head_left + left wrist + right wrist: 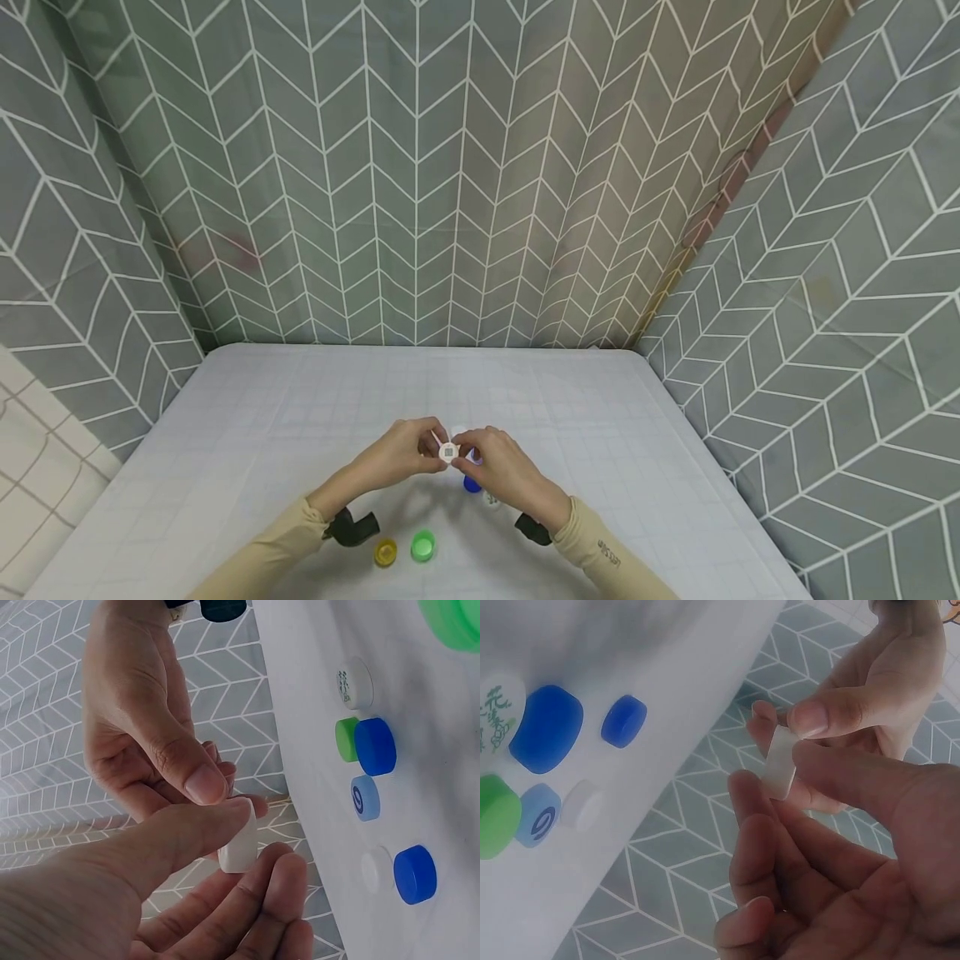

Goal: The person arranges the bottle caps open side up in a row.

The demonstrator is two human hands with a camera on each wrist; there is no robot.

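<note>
A small white bottle cap with a dark square code on its face is held up between both hands over the table. My left hand pinches one edge with thumb and fingers. My right hand pinches the opposite edge. In the left wrist view the cap is seen side-on, with the left thumb against it and the right thumb close by. The right wrist view shows the cap between the thumbs and index fingers, other fingers loosely bent.
Below the right hand stand blue caps, a light blue cap, a green cap and white caps. Closer to the body are a yellow cap and a larger green cap. Patterned curtains surround the white table.
</note>
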